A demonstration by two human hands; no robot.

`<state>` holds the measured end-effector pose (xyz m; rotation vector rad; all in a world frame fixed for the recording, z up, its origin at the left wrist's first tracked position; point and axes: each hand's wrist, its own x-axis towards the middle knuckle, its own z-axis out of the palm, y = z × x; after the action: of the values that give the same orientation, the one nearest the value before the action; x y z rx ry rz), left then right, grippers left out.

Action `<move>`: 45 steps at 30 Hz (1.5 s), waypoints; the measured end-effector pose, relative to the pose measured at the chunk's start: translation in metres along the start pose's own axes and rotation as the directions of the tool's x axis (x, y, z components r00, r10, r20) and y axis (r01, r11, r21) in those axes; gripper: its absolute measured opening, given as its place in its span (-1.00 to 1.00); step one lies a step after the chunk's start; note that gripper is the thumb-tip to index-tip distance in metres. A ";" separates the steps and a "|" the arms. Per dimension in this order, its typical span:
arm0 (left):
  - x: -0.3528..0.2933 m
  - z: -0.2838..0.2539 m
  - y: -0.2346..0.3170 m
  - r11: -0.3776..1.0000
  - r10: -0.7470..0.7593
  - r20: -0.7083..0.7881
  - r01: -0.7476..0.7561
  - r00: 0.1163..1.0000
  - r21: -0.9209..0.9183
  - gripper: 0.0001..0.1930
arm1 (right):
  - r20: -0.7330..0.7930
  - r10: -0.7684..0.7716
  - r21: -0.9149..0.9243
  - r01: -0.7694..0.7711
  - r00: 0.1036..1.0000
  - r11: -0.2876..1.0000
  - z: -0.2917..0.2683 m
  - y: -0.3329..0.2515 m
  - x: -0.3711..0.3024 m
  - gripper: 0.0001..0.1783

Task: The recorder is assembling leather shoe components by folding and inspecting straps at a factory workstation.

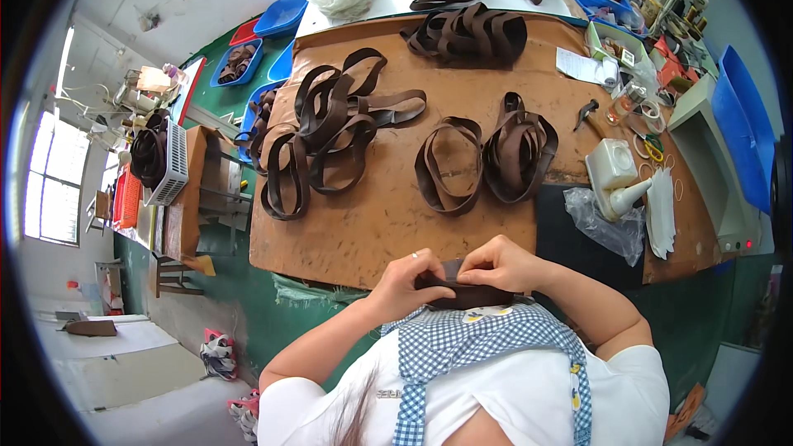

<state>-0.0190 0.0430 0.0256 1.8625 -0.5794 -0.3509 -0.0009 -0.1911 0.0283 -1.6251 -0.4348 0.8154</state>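
Close to my body, at the table's near edge, I hold a dark brown fabric strap [468, 296]. My left hand [408, 284] pinches one part of it between thumb and fingers. Beside it my right hand [500, 266] grips the strap with bent fingers. Part of the strap is hidden behind my hands. On the brown-covered table [388, 235] lie one single strap loop [448, 167] and a bundle of loops [519, 153] touching its right side. Farther left is a loose heap of loops [330, 128]. A larger pile of straps [467, 35] lies at the back.
Right of my hands are a white glue bottle [611, 167], a clear plastic bag [607, 227], pliers [586, 116] and scissors [652, 147]. A blue bin [741, 128] stands at the right edge. Left of the table, a white basket [171, 161] holds more brown straps.
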 end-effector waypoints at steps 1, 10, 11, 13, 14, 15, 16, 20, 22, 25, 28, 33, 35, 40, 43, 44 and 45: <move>-0.001 0.001 -0.004 1.000 -0.005 -0.005 0.005 1.000 -0.001 -0.69 | 0.007 0.001 0.001 -0.001 1.000 1.000 -0.001 0.003 0.001 -0.80; -0.003 0.000 -0.017 0.997 -0.076 -0.003 0.076 0.997 -0.021 -0.70 | 0.011 0.050 -0.036 -0.050 0.999 0.998 -0.003 0.006 0.008 -0.82; -0.001 0.001 -0.019 0.997 -0.078 -0.006 0.078 0.997 -0.022 -0.70 | -0.027 0.068 -0.005 -0.068 0.997 0.998 -0.005 0.007 0.008 -0.82; 0.005 0.001 -0.017 0.992 -0.127 0.021 0.126 0.992 0.008 -0.71 | -0.038 0.063 -0.016 -0.064 0.997 0.998 0.000 0.006 0.014 -0.81; 0.005 -0.002 -0.014 0.992 -0.128 0.023 0.127 0.992 0.008 -0.71 | -0.036 0.010 -0.109 -0.014 0.999 0.994 0.004 0.002 0.016 -0.80; 0.008 -0.005 -0.012 0.984 -0.173 0.070 0.175 0.982 -0.019 -0.73 | -0.026 -0.046 -0.206 0.039 0.999 0.978 0.003 -0.001 0.019 -0.80; 0.010 -0.009 -0.012 0.974 -0.216 0.117 0.223 0.969 -0.044 -0.75 | -0.060 -0.109 -0.241 0.091 0.992 0.966 0.006 -0.001 0.019 -0.81; 0.013 -0.018 -0.033 0.999 -0.035 0.111 0.034 0.993 0.011 -0.87 | -0.150 -0.403 -0.452 0.300 0.903 0.840 0.017 0.018 0.021 -0.81; 0.032 -0.047 -0.027 0.893 0.226 0.007 -0.210 0.974 0.398 -0.86 | -0.205 -0.456 -0.552 0.282 0.866 0.784 0.014 0.014 0.027 -0.76; 0.067 -0.096 -0.036 0.640 0.498 -0.092 -0.294 0.862 0.710 -0.84 | -0.214 -0.535 -0.708 0.247 0.817 0.661 0.010 0.030 0.039 -0.60; 0.088 -0.105 -0.089 0.681 0.396 -0.202 -0.139 0.896 0.719 -0.70 | 0.000 -0.569 -0.924 0.219 0.822 0.315 0.011 0.089 0.070 -0.54; 0.083 -0.126 -0.257 0.719 -0.243 -0.563 0.537 0.790 0.441 -0.40 | -0.206 -0.429 -0.978 -0.170 0.880 0.120 0.017 0.150 0.116 -0.54; 0.090 -0.141 -0.269 0.527 -0.565 -0.414 0.698 0.714 0.484 -0.28 | -0.217 -0.491 -0.973 -0.230 0.843 0.036 0.012 0.143 0.120 -0.46; 0.105 -0.152 -0.297 0.615 -0.586 -0.199 0.591 0.785 0.522 -0.56 | -0.252 -0.235 -0.968 -0.243 0.939 0.064 -0.009 0.167 0.142 -0.32; 0.105 -0.142 -0.279 0.755 -0.393 -0.303 0.493 0.868 0.434 -0.61 | -0.225 -0.282 -0.971 -0.190 0.933 0.145 -0.027 0.171 0.159 -0.21; 0.110 -0.135 -0.251 0.827 -0.370 -0.334 0.471 0.867 0.307 -0.62 | -0.243 -0.316 -0.967 -0.202 0.917 0.157 -0.035 0.173 0.160 -0.20; 0.107 -0.132 -0.226 0.878 -0.355 -0.380 0.445 0.854 0.179 -0.62 | -0.250 -0.358 -0.965 -0.200 0.900 0.171 -0.038 0.172 0.163 -0.18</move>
<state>0.1869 0.1516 -0.1351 2.2412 0.0134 -0.2252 0.1113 -0.1454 -0.1793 -2.9305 -0.8266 -0.1423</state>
